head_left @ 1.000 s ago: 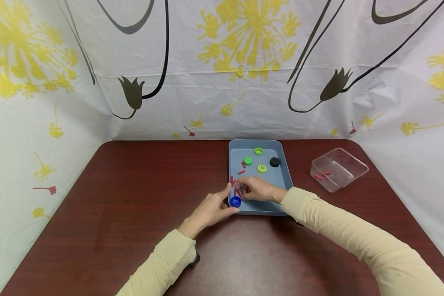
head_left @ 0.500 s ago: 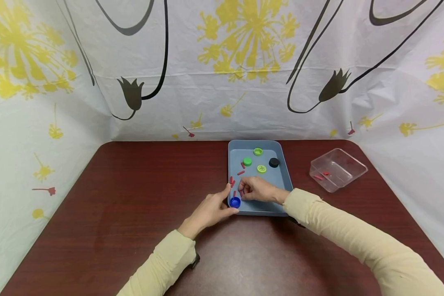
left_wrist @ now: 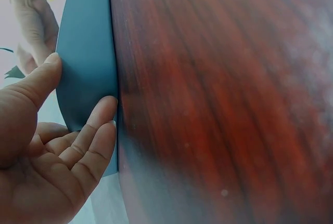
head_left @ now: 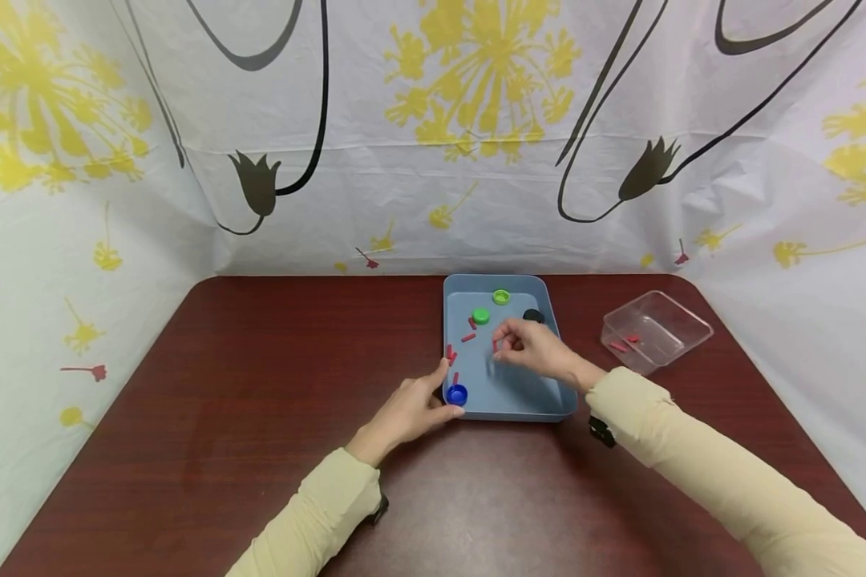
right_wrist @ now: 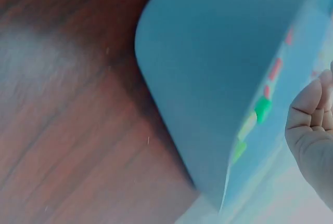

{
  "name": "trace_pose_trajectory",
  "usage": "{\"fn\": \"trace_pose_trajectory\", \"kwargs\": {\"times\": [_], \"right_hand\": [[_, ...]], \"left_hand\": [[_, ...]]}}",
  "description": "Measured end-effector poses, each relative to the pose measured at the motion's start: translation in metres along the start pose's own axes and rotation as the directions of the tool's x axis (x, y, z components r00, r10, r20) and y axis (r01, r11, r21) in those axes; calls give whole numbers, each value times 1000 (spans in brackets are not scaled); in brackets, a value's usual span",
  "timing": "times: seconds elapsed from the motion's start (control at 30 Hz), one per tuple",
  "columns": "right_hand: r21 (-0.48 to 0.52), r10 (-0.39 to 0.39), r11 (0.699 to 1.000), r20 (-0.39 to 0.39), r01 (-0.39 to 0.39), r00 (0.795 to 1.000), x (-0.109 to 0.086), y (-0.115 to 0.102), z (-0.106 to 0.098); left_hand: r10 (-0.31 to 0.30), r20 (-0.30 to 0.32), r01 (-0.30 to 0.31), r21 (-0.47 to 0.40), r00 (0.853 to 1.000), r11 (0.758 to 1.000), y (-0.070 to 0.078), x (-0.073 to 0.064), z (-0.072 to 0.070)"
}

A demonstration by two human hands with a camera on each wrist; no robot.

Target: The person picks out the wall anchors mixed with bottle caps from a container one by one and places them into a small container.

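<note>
My left hand (head_left: 407, 405) grips the near left corner of a blue-grey tray (head_left: 520, 393). In the left wrist view, its thumb lies at the rim and its fingers lie against the outer wall. Raised over the middle of the tray, my right hand (head_left: 537, 349) pinches a small red stick (head_left: 495, 346) between thumb and fingertips. A blue bottle cap (head_left: 457, 395) sits in the corner by my left hand. Several more red sticks (head_left: 468, 337) lie along the tray's left side. In the right wrist view the stick in the hand is not visible.
A green cap (head_left: 481, 316), a lime cap (head_left: 501, 296) and a partly covered black cap (head_left: 533, 315) are in the tray's far part. To the right stands a clear plastic box (head_left: 657, 328) with a few red pieces (head_left: 618, 347) inside. Patterned sheeting (head_left: 375, 200) surrounds the table.
My right hand has picked up a red stick from beside the blue cap and moved up and right with it, covering the yellow-green cap. My left hand has stayed at the corner.
</note>
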State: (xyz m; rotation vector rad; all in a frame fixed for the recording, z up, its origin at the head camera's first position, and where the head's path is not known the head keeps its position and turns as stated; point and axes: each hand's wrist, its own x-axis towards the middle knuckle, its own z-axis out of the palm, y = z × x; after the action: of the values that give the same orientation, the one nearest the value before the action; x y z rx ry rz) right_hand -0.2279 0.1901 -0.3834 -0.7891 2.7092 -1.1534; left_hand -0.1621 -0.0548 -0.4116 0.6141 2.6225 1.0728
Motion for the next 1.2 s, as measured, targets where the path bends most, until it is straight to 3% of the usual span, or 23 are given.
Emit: {"fn": "trace_pose_trajectory", "kwargs": {"times": [0.2, 0.43, 0.53, 0.77, 1.2], "right_hand": [[53, 92, 995, -166, -85, 982, -13, 10, -30], [112, 210, 977, -332, -182, 920, -34, 25, -61], [146, 237, 970, -375, -195, 897, -44, 31, -71], [55, 274, 958, -456, -280, 847, -62, 43, -87], [51, 273, 955, -534, -291, 800, -74, 57, -95]], "left_hand": [[16, -3, -16, 21, 1000, 1000, -1, 0, 1], [7, 7, -7, 17, 1000, 1000, -2, 1, 2], [11, 6, -11, 24, 1000, 1000, -3, 1, 2], [30, 3, -30, 33, 1000, 999, -3, 1, 2], [33, 3, -33, 36, 999, 999, -3, 1, 2]]}}
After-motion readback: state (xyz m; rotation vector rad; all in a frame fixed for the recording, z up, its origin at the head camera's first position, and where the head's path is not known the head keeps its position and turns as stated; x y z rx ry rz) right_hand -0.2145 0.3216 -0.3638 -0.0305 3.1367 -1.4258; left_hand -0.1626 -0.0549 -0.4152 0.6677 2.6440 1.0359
